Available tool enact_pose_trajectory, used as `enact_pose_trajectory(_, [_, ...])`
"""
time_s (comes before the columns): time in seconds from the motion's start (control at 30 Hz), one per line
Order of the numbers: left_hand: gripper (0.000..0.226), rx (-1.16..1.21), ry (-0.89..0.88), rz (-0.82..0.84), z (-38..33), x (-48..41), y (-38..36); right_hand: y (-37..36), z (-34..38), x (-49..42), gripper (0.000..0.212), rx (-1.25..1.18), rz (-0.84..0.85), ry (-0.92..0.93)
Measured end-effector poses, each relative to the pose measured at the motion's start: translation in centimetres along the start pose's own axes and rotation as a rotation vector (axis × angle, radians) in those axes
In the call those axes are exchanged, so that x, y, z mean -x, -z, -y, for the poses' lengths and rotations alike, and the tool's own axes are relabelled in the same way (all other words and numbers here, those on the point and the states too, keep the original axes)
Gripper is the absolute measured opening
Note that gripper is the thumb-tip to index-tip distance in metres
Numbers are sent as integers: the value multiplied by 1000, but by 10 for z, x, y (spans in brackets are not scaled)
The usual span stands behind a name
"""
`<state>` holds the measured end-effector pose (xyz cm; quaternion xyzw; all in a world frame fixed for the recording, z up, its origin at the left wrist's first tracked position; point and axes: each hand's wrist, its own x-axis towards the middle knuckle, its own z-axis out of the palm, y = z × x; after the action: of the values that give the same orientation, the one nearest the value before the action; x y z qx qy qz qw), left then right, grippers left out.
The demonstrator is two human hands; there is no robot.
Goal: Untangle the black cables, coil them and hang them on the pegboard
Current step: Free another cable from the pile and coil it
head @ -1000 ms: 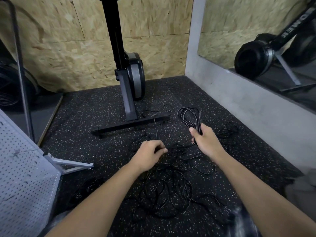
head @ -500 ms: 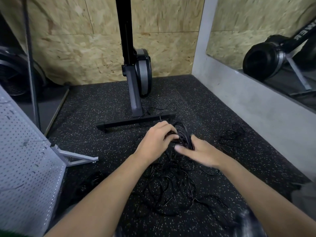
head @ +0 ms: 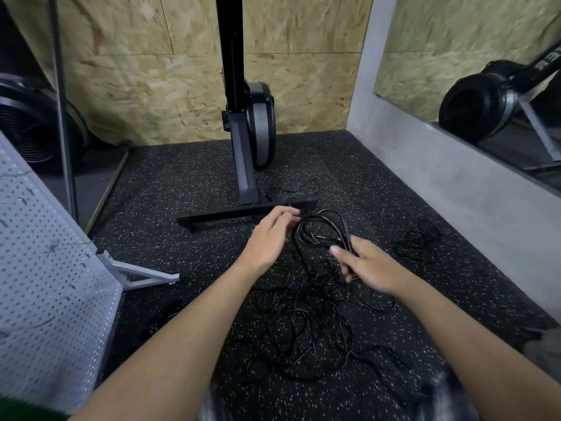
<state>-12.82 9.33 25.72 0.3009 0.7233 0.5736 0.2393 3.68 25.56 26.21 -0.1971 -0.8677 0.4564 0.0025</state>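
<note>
Pegboard (head: 45,268), grey and perforated, fills the left edge of the frame, propped on a metal foot (head: 142,275). A dark fan (head: 27,129) sits behind it at upper left. Chipboard walls (head: 145,86) back a black rubber floor (head: 182,183) flecked with pale specks, where an exercise machine (head: 252,126) stands upright at centre. Just below it, the left hand (head: 270,238) hovers with its fingers loosely bent at the left rim of a coil (head: 321,229); I can't tell whether it pinches a strand. The right hand (head: 367,265) grips the coil's lower end, thumb across the loops. Beneath both hands, tangled black cables (head: 306,329) sprawl on the floor. A smaller bundle (head: 419,241) lies at right, near a concrete ledge (head: 455,189) under a mirror (head: 485,56).
</note>
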Motion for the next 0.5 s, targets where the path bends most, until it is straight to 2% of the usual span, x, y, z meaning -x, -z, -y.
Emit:
enact_pose_trajectory(0.1, [47, 48, 156, 91, 13, -5, 1, 4, 7, 3, 17, -64, -22, 74])
enact_pose_trajectory(0.2, [57, 29, 161, 156, 22, -5, 1, 5, 11, 4, 18, -170, -30, 162])
enact_pose_trajectory(0.27, [41, -63, 106, 116, 30, -6, -1, 6, 10, 3, 19, -223, -7, 192])
enact_pose_trajectory(0.37, [3, -142, 43, -1, 30, -7, -2, 7, 7, 2, 20, -245, -29, 201])
enact_pose_trajectory(0.5, [14, 193, 74, 36, 3, 0, -10, 2, 2, -6, 16, -201, -250, 189])
